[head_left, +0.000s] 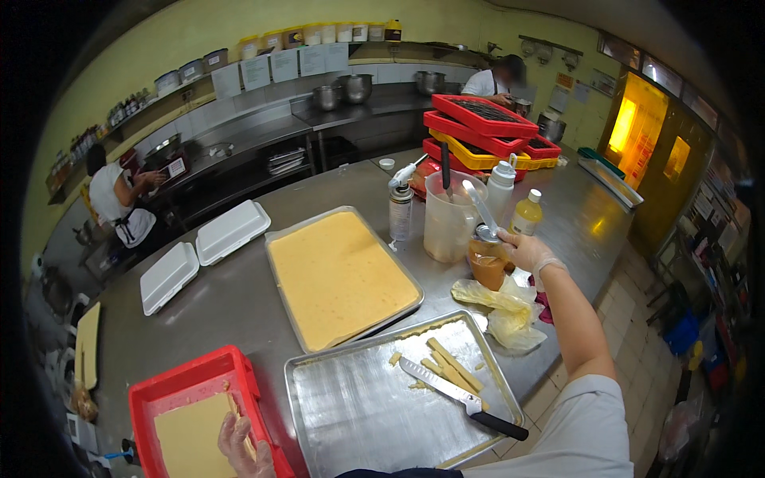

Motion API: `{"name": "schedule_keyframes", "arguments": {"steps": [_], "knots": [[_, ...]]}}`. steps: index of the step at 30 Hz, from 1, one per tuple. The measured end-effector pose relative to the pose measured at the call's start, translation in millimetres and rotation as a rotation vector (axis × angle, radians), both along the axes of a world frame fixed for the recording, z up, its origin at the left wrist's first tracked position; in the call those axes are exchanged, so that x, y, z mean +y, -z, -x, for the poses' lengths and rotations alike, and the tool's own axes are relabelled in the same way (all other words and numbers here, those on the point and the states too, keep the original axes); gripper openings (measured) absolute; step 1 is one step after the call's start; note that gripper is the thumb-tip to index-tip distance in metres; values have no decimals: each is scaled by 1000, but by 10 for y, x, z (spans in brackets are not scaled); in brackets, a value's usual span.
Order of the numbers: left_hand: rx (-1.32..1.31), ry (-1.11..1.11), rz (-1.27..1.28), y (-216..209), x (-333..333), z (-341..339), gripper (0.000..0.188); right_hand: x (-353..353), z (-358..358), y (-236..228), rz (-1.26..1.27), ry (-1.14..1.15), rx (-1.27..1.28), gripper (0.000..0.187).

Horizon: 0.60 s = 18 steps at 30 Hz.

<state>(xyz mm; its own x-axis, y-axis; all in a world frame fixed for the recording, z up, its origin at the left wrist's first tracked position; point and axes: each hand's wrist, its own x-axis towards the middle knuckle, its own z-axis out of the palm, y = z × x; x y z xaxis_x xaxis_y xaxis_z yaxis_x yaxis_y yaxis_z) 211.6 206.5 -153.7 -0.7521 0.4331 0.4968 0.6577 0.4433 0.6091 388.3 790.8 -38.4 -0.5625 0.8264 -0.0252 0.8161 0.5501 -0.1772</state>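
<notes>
My right hand (pixel 527 252), in a clear glove, grips a long pale spatula (pixel 479 204) just above an open jar of brown filling (pixel 487 264); its handle is hidden by my fingers. My left hand (pixel 241 448), also gloved, is at the right side of a red plastic crate (pixel 191 369), with its fingers closed around a thin strip of cake (pixel 233 405). A pale rectangular sheet of cake (pixel 187 436) lies flat in the crate. Between my arms, a metal sheet pan (pixel 343 406) holds a black-handled serrated knife (pixel 440 385) and several cake offcuts (pixel 449 362).
A full pan of yellow cake (pixel 343 279) sits beyond the metal pan. Near the jar are a crumpled plastic bag (pixel 510 315), a clear pitcher (pixel 446 227), a blowtorch (pixel 401 211) and a yellow bottle (pixel 527 213). Two foam boxes (pixel 233 232), stacked red trays (pixel 484 118) and two co-workers (pixel 121 199) are farther off.
</notes>
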Motion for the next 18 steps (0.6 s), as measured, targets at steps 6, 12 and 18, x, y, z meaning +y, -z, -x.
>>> {"name": "schedule_keyframes", "arguments": {"steps": [6,12,18], "knots": [[-8,26,-37,-18,-21,-10,46,-194,-217,-23,64,56,-107,40],[5,36,-57,-5,-1,15,47,-288,-490,-40,59,20,-72,40],[1,21,-80,37,-34,50,46,-362,-803,-185,297,-39,378,38]]}}
